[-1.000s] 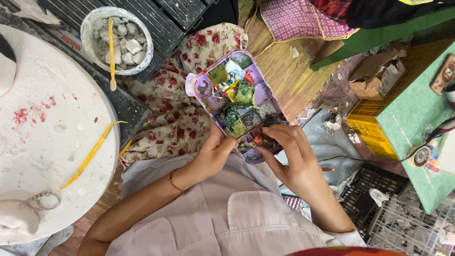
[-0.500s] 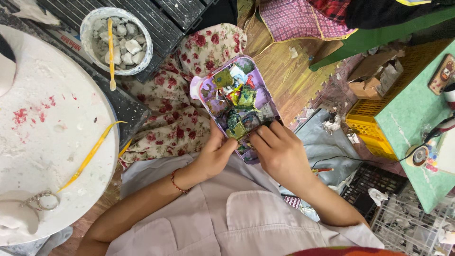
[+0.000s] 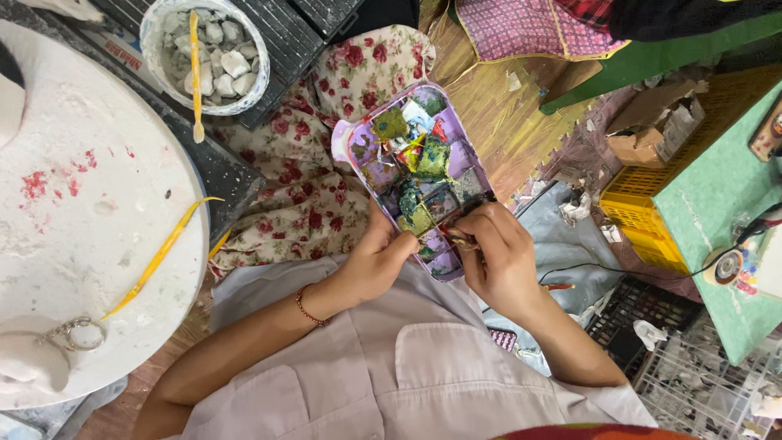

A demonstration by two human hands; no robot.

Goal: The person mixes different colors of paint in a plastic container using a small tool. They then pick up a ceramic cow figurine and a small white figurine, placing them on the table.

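From the head camera, a purple paint box [image 3: 415, 175] full of messy paint lies on a flowery cloth [image 3: 314, 187] on the person's lap. The left hand [image 3: 371, 265] holds the near edge of the box, fingers curled on it. The right hand [image 3: 497, 253] pinches something small and thin, maybe a brush, over the near end of the box. Left of them is a round white table [image 3: 81, 212] with a yellow stick [image 3: 159, 257]. A bowl of white lumps [image 3: 204, 53] sits farther off.
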